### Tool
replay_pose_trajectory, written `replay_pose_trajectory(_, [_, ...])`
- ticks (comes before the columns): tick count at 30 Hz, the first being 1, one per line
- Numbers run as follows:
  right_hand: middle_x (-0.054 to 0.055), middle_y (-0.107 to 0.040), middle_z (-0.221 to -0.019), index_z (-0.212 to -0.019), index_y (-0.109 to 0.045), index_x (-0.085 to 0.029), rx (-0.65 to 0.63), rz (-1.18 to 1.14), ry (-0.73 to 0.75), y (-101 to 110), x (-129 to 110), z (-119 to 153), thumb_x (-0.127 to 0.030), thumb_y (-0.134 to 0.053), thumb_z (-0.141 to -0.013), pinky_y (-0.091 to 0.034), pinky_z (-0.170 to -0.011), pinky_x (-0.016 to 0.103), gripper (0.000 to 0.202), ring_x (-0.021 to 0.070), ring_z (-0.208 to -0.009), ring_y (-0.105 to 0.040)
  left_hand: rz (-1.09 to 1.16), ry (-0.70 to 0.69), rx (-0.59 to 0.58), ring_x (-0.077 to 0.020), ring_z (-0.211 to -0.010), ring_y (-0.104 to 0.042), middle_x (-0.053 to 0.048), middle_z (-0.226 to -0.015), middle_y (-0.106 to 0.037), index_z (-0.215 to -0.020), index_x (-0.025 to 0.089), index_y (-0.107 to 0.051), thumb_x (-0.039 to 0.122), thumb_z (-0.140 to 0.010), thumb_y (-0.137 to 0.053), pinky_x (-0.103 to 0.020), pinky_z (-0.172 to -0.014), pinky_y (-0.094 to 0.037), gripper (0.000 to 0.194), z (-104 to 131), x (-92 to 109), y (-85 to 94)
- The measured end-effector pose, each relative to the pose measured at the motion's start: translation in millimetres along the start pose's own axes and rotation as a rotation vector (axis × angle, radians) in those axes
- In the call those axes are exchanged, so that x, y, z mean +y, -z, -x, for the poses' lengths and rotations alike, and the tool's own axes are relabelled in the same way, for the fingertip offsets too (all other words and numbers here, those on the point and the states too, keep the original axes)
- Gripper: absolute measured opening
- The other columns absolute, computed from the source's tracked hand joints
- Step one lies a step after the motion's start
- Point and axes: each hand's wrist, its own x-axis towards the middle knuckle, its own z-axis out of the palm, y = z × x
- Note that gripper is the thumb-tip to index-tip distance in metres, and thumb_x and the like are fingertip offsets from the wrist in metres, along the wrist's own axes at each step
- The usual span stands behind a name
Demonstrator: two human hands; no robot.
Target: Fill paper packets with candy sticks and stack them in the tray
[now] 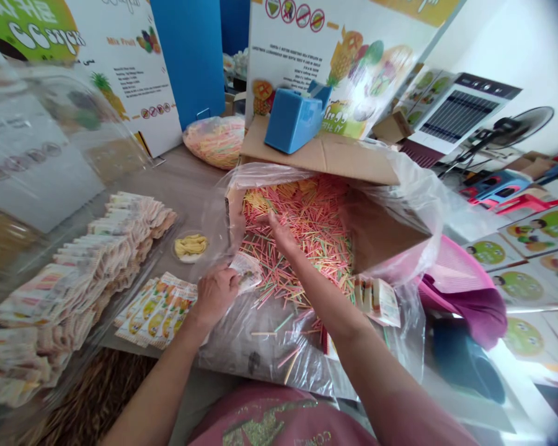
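Observation:
My left hand point(217, 291) is closed on the edge of a small printed snack packet point(248, 272), held at the near left side of the heap. Loose thin candy-like sticks point(302, 229), pink, yellow and green, spill from an open carton lined with clear plastic point(384, 232). My right hand point(283, 234) reaches into the sticks, its thumb stretched out and its other fingers partly hidden. Left of my left hand lies a fanned row of flat printed packets point(162, 310). Just beyond them is a small round tub of yellow bands point(190, 246).
Long overlapping rows of packets point(88, 266) cover the table's left side. A blue tape dispenser point(292, 118) stands on the carton's flap. Behind it are a bag of sticks point(216, 141) and printed boxes point(344, 56). A pink basket point(469, 272) is at the right, near a packet stack point(379, 301).

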Motion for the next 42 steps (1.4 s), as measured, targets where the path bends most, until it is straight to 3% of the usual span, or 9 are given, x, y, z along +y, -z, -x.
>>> replay_pose_trajectory(4, [-0.003, -0.056, -0.054, -0.094, -0.073, -0.023, 0.08, -0.226, 0.06, -3, -23, -8, -0.069, -0.043, -0.101, -0.056, -0.089, 0.037, 0.056, 0.0208, -0.083, -0.072, 0.471, 0.029, 0.146, -0.0157, -0.067, -0.061, -0.001, -0.067, -0.067, -0.063, 0.019, -0.071, 0.023, -0.078, -0.074, -0.028, -0.066, -0.044, 0.016, -5, -3, -6.9])
replay_pose_trajectory(7, [-0.008, -0.034, -0.043, -0.094, -0.072, -0.023, 0.041, -0.357, 0.059, -2, -40, 14, -0.074, -0.04, -0.101, -0.055, -0.078, 0.032, 0.06, 0.0196, -0.071, -0.07, 0.869, 0.15, 0.108, -0.0129, -0.057, -0.056, 0.002, -0.061, -0.065, -0.065, 0.019, -0.073, 0.037, -0.072, -0.08, -0.026, -0.058, -0.044, 0.02, -8, 4, -12.0])
replay_pose_trajectory(11, [-0.008, -0.029, -0.042, -0.097, -0.075, -0.023, -0.047, -0.318, 0.121, 1, -50, 58, -0.078, -0.033, -0.101, -0.054, -0.075, 0.032, 0.07, 0.0196, -0.07, -0.07, 1.134, 0.263, 0.029, -0.0123, -0.056, -0.058, 0.002, -0.061, -0.067, -0.068, 0.017, -0.075, 0.042, -0.06, -0.087, -0.026, -0.058, -0.049, 0.028, -9, 23, -17.7])
replay_pose_trajectory(16, [0.0, -0.055, -0.056, -0.101, -0.08, -0.022, -0.147, -0.027, 0.208, 13, -49, 94, -0.084, -0.03, -0.097, -0.054, -0.084, 0.035, 0.08, 0.0209, -0.082, -0.07, 1.164, 0.206, 0.018, -0.0136, -0.06, -0.061, 0.001, -0.062, -0.069, -0.068, 0.018, -0.077, 0.038, -0.059, -0.088, -0.028, -0.062, -0.052, 0.025, -8, 42, -30.9])
replay_pose_trajectory(19, [0.007, -0.076, -0.094, -0.103, -0.082, -0.022, -0.216, 0.136, 0.248, 25, -48, 103, -0.085, -0.034, -0.096, -0.051, -0.101, 0.039, 0.079, 0.0227, -0.102, -0.07, 1.148, 0.13, 0.097, -0.0131, -0.059, -0.06, 0.001, -0.063, -0.07, -0.067, 0.02, -0.077, 0.037, -0.06, -0.088, -0.027, -0.061, -0.05, 0.022, -9, 47, -39.5])
replay_pose_trajectory(22, [0.008, -0.075, -0.123, -0.099, -0.083, -0.023, -0.287, 0.16, 0.28, 37, -47, 106, -0.083, -0.032, -0.097, -0.043, -0.116, 0.041, 0.078, 0.0246, -0.124, -0.065, 1.076, 0.02, 0.163, -0.0123, -0.058, -0.058, 0.002, -0.062, -0.069, -0.066, 0.021, -0.078, 0.035, -0.063, -0.086, -0.027, -0.06, -0.048, 0.016, -8, 51, -43.1])
replay_pose_trajectory(28, [0.007, -0.077, -0.121, -0.107, -0.082, -0.025, -0.369, 0.216, 0.244, 48, -47, 108, -0.078, -0.021, -0.102, -0.041, -0.119, 0.043, 0.08, 0.0242, -0.126, -0.064, 1.045, -0.149, 0.215, -0.0141, -0.065, -0.062, 0.001, -0.066, -0.071, -0.067, 0.023, -0.079, 0.032, -0.068, -0.085, -0.027, -0.065, -0.05, 0.011, -6, 60, -44.2])
replay_pose_trajectory(35, [0.006, -0.07, -0.134, -0.118, -0.08, -0.031, -0.151, 0.418, 0.486, 43, -50, 120, -0.075, -0.026, -0.103, -0.034, -0.123, 0.051, 0.071, 0.0275, -0.137, -0.054, 1.162, 0.069, 0.16, -0.0119, -0.057, -0.056, 0.004, -0.059, -0.065, -0.068, 0.02, -0.077, 0.038, -0.063, -0.09, -0.027, -0.06, -0.048, 0.023, -6, 61, -48.3])
replay_pose_trajectory(42, [0.007, -0.076, -0.116, -0.107, -0.082, -0.027, -0.388, 0.297, 0.322, 31, -54, 116, -0.078, -0.036, -0.099, -0.045, -0.113, 0.043, 0.07, 0.0243, -0.116, -0.067, 1.163, -0.031, 0.252, -0.0167, -0.071, -0.066, -0.001, -0.071, -0.074, -0.067, 0.022, -0.078, 0.036, -0.06, -0.091, -0.032, -0.073, -0.054, 0.021, -6, 56, -44.6])
